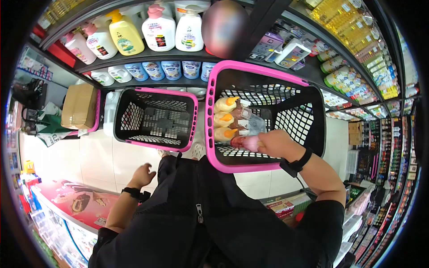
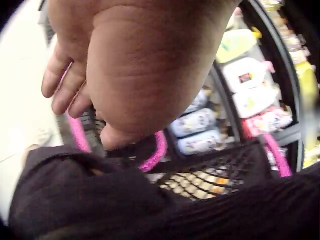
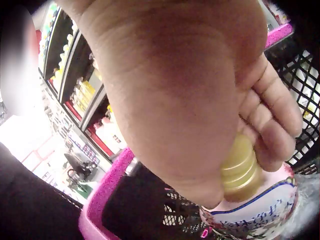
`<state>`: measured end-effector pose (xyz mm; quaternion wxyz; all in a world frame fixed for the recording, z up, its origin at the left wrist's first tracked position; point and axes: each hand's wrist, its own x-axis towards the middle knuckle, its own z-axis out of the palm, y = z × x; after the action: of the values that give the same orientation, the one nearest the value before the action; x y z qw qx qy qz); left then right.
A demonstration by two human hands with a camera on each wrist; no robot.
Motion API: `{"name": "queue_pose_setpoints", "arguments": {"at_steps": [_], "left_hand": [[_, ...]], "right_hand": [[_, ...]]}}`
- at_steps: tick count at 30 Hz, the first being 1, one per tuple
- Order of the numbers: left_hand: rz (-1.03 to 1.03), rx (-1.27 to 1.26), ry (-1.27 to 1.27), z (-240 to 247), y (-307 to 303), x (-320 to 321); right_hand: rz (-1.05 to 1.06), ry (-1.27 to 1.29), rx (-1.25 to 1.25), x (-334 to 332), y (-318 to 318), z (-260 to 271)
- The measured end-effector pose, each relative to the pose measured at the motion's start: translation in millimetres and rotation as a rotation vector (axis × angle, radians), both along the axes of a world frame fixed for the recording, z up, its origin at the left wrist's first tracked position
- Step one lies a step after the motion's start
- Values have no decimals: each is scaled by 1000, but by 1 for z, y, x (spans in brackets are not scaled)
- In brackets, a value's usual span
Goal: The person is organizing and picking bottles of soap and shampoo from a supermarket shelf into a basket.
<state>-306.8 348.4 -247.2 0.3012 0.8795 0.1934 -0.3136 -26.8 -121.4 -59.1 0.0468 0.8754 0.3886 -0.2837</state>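
Observation:
My right hand (image 1: 278, 144) reaches into the larger pink-rimmed basket (image 1: 212, 147) and grips a pink bottle (image 1: 250, 143) by its top. In the right wrist view, the thumb and curled fingers surround the bottle's yellow cap (image 3: 240, 172), above a white label with blue writing. Cream bottles with orange nozzles (image 1: 225, 119) lie in a row beside it at the basket's left side, near clear plastic packaging (image 1: 255, 124). My left hand (image 1: 143, 175) hangs loosely curled with nothing in it, below the smaller black basket (image 1: 195, 120).
Behind the baskets stands a shelf with pump bottles (image 1: 159, 29) above and blue pouches (image 1: 172, 70) below. A cardboard box (image 1: 79, 106) and a white jug (image 1: 109, 114) are on the left. A red-topped counter (image 1: 73, 203) is at the lower left.

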Motion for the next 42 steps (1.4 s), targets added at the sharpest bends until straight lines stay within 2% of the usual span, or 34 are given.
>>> {"name": "queue_pose_setpoints", "arguments": {"at_steps": [1, 3, 5, 7, 9, 10, 13, 14, 18, 21, 23, 24, 25, 27, 32, 33, 35, 38, 42], "left_hand": [[33, -12, 107, -32, 8, -25], [76, 70, 152, -71, 14, -74], [194, 24, 426, -94, 25, -108], [-7, -27, 400, -117, 40, -144], [-104, 81, 367, -142, 51, -177], [125, 38, 462, -125, 45, -167], [290, 18, 375, -122, 44, -157], [419, -34, 359, -122, 43, -150], [475, -140, 289, -113, 33, -106], [611, -67, 82, -130, 16, -98], [581, -93, 156, -127, 15, -90], [619, -136, 185, -104, 9, -80], [602, -146, 154, -102, 9, -83], [682, -185, 196, -94, 9, -88], [525, -84, 466, -80, 20, -101], [592, -141, 320, -74, 18, -110], [593, -138, 397, -67, 25, -109], [771, -189, 319, -84, 33, -118], [818, -239, 247, -87, 31, -113]], "right_hand": [[17, 18, -9, 3, 1, -11], [45, 63, -76, 4, 7, -27], [100, 73, -123, 4, 17, -37], [131, 97, -173, 8, 28, -39], [139, 108, -179, 12, 36, -42], [129, 106, -165, 15, 34, -50], [172, 124, -140, 23, 34, -55], [184, 121, -120, 25, 34, -57], [250, 160, -179, 28, 39, -50], [219, 134, -224, 25, 29, -44], [207, 119, -215, 25, 15, -44], [184, 130, -226, 23, 13, -37], [159, 142, -235, 21, 12, -32], [169, 135, -231, 21, 10, -33], [137, 164, -177, 21, 13, -64], [131, 167, -161, 21, 15, -76], [165, 157, -166, 24, 12, -99], [182, 165, -230, 30, 17, -120], [176, 172, -265, 37, 24, -138]]}}
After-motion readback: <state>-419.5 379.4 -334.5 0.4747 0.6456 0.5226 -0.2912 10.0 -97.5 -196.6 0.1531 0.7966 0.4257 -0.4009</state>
